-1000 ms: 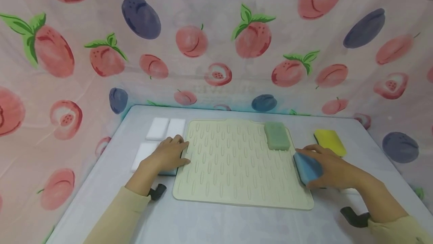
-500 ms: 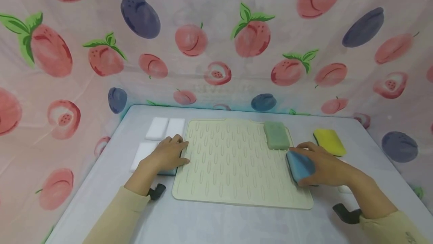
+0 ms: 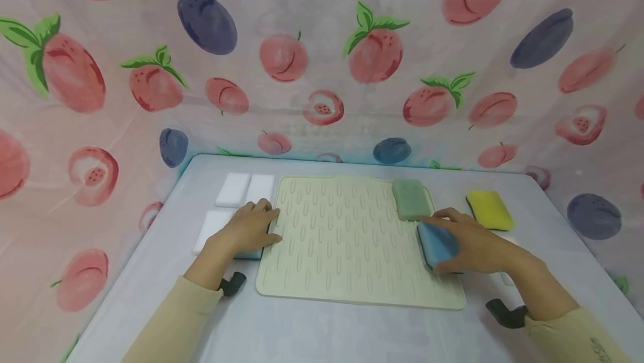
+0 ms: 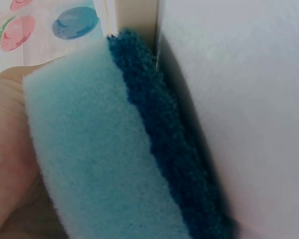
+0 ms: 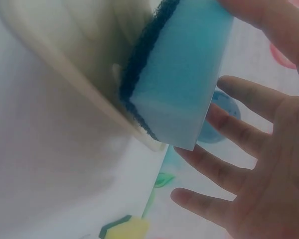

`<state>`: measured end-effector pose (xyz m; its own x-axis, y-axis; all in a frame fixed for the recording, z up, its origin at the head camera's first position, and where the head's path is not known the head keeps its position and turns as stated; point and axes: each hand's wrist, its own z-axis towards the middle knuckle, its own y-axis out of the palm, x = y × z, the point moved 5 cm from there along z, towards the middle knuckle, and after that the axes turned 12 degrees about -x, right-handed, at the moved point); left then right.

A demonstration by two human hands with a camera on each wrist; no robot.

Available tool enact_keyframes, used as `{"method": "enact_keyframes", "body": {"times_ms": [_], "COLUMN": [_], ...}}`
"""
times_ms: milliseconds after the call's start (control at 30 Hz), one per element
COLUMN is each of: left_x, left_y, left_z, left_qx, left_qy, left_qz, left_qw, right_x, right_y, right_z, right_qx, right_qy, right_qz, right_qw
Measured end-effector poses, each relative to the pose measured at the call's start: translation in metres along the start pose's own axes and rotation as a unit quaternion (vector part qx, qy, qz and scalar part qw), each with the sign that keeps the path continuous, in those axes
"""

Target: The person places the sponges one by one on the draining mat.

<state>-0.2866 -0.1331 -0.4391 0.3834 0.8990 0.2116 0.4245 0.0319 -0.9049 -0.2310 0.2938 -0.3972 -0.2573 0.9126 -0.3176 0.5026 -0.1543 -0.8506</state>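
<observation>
My right hand [image 3: 473,245] holds a blue sponge [image 3: 436,244] tilted on its edge at the right side of the pale green ribbed mat [image 3: 342,240]. In the right wrist view the sponge [image 5: 184,84] has its dark scouring face toward the mat's rim [image 5: 65,50], my thumb is on top and my fingers [image 5: 239,94] spread behind it. My left hand [image 3: 246,231] lies curled over a second blue sponge [image 3: 250,254] at the mat's left edge. The left wrist view shows that sponge [image 4: 89,149] against my palm, dark side [image 4: 164,164] toward the table.
A green sponge [image 3: 411,199] lies on the mat's far right corner. A yellow sponge [image 3: 489,210] sits on the table right of the mat. Three white blocks [image 3: 233,189] [image 3: 261,188] [image 3: 211,229] lie left of it. Fruit-printed cloth walls surround the table.
My right hand has carried its blue sponge leftward, from the mat's right edge further onto the mat. My left hand has not moved.
</observation>
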Motion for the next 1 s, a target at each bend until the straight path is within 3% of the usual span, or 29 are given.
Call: {"method": "enact_keyframes", "body": {"times_ms": [1000], "left_x": [-0.001], "left_y": [0.000], "left_z": [0.002], "left_qx": [-0.001], "left_qy": [-0.002], "left_qz": [-0.010], "left_qw": [0.9999], "right_x": [-0.018], "right_y": [0.002], "right_z": [0.017], "right_qx": [-0.006], "right_qy": [-0.029], "right_qz": [0.006], "right_qw": [1.000]}}
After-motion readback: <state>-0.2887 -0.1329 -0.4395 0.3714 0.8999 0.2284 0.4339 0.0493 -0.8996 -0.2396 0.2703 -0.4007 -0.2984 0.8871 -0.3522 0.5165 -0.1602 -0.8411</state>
